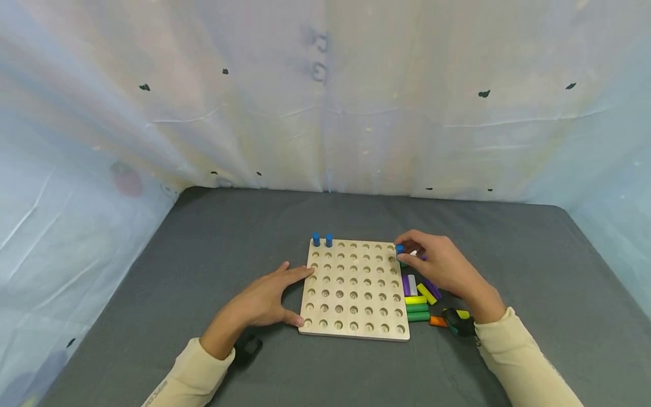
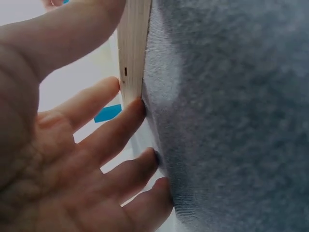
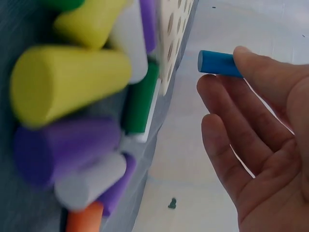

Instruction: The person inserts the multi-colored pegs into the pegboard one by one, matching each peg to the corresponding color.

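A square wooden board with rows of round holes lies on the grey table. Two blue pegs stand upright in its far left corner. My left hand is spread at the board's left side, thumb and fingertips touching the edge; the left wrist view shows fingers against the wooden side. Between thumb and fingers, my right hand pinches a blue peg over the far right corner of the board. Loose pegs in yellow, purple, white and green lie below that hand, along the right edge.
An orange peg lies near the right wrist, which wears a dark strapped device. Green pegs sit against the board's right edge. A pale curtain hangs behind the table and at both sides.
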Tool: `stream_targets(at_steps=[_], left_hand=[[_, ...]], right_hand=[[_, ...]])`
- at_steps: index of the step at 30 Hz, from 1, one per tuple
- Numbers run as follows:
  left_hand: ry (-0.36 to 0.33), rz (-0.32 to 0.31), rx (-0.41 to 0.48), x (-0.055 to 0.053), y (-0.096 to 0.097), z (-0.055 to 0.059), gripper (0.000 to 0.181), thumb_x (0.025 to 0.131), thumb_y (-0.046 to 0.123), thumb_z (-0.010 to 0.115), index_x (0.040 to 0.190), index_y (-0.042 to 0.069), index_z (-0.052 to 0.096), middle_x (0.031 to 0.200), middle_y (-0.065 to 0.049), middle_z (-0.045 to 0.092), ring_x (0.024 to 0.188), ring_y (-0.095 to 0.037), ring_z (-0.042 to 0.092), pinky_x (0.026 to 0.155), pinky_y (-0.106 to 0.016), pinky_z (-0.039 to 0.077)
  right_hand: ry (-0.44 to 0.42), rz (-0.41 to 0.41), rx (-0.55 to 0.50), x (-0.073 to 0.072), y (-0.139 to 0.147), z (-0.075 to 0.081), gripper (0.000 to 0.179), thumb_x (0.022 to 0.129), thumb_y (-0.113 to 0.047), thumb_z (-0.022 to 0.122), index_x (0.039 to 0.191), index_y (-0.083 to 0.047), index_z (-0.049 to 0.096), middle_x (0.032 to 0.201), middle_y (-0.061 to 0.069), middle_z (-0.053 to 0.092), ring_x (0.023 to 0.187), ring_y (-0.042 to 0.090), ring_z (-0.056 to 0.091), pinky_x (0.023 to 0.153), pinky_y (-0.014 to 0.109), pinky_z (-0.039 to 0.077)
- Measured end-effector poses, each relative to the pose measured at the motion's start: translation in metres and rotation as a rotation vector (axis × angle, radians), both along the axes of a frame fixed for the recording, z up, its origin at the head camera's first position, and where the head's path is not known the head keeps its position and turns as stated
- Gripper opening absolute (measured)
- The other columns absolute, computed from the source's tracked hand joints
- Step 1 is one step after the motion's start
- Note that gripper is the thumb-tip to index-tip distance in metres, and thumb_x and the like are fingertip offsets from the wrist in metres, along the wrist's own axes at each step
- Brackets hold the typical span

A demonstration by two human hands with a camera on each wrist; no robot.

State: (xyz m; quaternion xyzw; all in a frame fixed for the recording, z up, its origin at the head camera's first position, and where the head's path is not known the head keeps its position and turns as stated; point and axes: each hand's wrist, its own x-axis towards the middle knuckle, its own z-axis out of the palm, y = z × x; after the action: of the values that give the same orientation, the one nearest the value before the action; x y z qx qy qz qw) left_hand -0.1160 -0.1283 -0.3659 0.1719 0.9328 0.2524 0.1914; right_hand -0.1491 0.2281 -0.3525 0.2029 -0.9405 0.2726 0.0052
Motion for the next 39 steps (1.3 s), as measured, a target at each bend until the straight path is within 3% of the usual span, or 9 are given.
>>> stream_targets(at_steps=[8, 19, 31, 39], left_hand=[[-0.023, -0.006, 0.029, 0.004, -0.004, -0.003, 0.096, 0.073, 0.030, 0.088, 0.154, 0.034, 0.037, 0.163, 0.005, 0.031, 0.156, -0.032, 0.013, 0.117, -0.065, 0.022], [-0.003, 0.024, -0.052, 0.004, 0.006, 0.000, 0.098, 0.072, 0.032, 0.087, 0.154, 0.038, 0.035, 0.164, 0.009, 0.028, 0.155, -0.028, 0.018, 0.113, -0.062, 0.032], [0.085, -0.001, -0.073, 0.006, 0.007, 0.002, 0.095, 0.070, 0.034, 0.089, 0.152, 0.031, 0.042, 0.158, 0.003, 0.041, 0.151, -0.029, 0.028, 0.113, -0.057, 0.035], [0.047, -0.035, -0.017, 0.005, 0.002, 0.004, 0.095, 0.070, 0.038, 0.089, 0.152, 0.028, 0.043, 0.158, 0.002, 0.042, 0.152, -0.033, 0.026, 0.114, -0.060, 0.032]], right_hand=[[-0.002, 0.032, -0.014, -0.007, -0.024, 0.005, 0.026, 0.096, -0.022, 0.068, 0.121, -0.015, 0.066, 0.107, -0.002, 0.073, 0.098, 0.017, 0.069, 0.085, 0.041, 0.056], [-0.026, 0.075, -0.074, -0.023, -0.050, 0.008, 0.027, 0.096, -0.024, 0.068, 0.121, -0.016, 0.066, 0.110, -0.001, 0.074, 0.099, 0.016, 0.070, 0.081, 0.037, 0.054], [-0.064, 0.100, -0.075, -0.041, -0.074, 0.002, 0.026, 0.096, -0.024, 0.067, 0.120, -0.014, 0.068, 0.106, -0.001, 0.073, 0.098, 0.016, 0.069, 0.081, 0.037, 0.056], [-0.063, 0.122, -0.083, -0.047, -0.083, 0.000, 0.027, 0.096, -0.025, 0.068, 0.120, -0.014, 0.067, 0.106, -0.002, 0.073, 0.099, 0.015, 0.068, 0.084, 0.037, 0.055]])
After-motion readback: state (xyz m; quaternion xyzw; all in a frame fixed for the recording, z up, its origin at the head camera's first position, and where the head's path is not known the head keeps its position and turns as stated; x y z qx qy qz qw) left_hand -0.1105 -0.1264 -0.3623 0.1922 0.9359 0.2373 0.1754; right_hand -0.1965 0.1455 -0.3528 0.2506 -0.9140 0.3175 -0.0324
